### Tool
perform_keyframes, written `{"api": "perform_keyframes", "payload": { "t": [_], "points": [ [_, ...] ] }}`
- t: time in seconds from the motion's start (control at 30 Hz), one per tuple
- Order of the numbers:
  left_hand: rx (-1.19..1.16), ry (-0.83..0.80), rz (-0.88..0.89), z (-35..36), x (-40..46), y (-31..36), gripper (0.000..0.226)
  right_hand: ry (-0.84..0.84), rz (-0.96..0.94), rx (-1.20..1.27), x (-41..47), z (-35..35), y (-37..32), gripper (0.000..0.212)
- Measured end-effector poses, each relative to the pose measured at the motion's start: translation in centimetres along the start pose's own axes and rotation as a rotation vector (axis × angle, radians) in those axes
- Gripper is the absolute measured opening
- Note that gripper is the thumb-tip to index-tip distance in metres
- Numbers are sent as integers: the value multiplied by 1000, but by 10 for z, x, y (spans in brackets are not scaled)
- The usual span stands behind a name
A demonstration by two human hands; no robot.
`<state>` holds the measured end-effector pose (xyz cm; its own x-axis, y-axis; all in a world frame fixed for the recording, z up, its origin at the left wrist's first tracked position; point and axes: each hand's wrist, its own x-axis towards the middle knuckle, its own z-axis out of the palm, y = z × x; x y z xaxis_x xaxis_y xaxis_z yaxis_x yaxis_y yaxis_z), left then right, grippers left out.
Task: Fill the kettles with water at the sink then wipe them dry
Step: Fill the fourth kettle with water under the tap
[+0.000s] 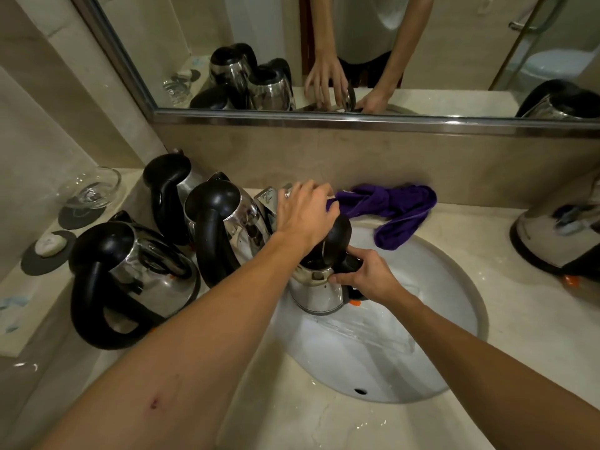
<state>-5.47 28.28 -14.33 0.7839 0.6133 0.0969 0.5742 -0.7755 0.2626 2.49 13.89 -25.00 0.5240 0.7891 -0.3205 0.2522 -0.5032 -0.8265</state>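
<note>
Small steel kettle with raised black lid (316, 287) upright over white oval sink basin (454, 287), right hand (367, 276) gripping its black handle, left hand (305, 216) fingers spread on chrome faucet (268, 203), purple cloth (396, 212) bunched behind basin rim, three steel kettles (146, 274) on left counter.

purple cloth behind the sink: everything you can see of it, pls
The purple cloth is a deep violet, soft-looking fabric, like a microfibre towel. It lies crumpled and bunched on the beige stone counter against the backsplash, behind the white sink. One end trails down over the basin's rim. Its left end runs toward the left hand and is partly hidden behind it; whether they touch cannot be told. Nothing holds it. Whether it is wet or dry cannot be told.
</note>
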Motion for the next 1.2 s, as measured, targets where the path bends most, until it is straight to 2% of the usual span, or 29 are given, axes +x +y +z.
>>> {"api": "perform_keyframes", "payload": {
  "t": [0.4, 0.83, 1.2],
  "points": [
    [13, -110, -140, -14, 43, -50, 52, -1, 12, 70, 12, -1, 16, 79],
    [199, -165, -84, 15, 74, -54, 70, -17, -33, 80, 22, -1, 28, 70],
    [211, -151, -119, 18, 80, -53, 73, -17, -41, 85, 24, -4, 29, 71]
  ]
}}
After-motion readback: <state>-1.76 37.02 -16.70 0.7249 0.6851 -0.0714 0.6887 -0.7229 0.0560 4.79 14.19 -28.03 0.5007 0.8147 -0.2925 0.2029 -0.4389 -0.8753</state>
